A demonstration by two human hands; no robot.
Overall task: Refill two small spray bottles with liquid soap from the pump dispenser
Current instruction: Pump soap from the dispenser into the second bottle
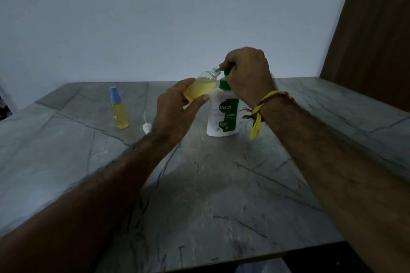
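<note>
Soap is going into the second of the two small bottles, judging by how things lie: one bottle stands capped and yellow-filled, while the other is open and roughly half full.

Taking the pump dispenser (223, 115) as the landmark and working outward from the viewer: the left hand (175, 111) comes in just left of the dispenser, fingers and thumb curled round the open spray bottle (200, 88). That bottle is tilted, its neck raised so the mouth meets the green nozzle at the dispenser's top. Above the dispenser, the right hand (246, 75) wraps over the pump head, apparently pressing it; a yellow thread band (258, 115) hangs from that wrist.

Left of the dispenser, behind the left wrist, a white spray cap (146, 127) with its dip tube lies on the grey table (210, 195). Farther left stands the capped spray bottle (119, 108) with its blue top, well apart from both hands.

What is likely left: finish filling, then screw the white cap back on.
</note>
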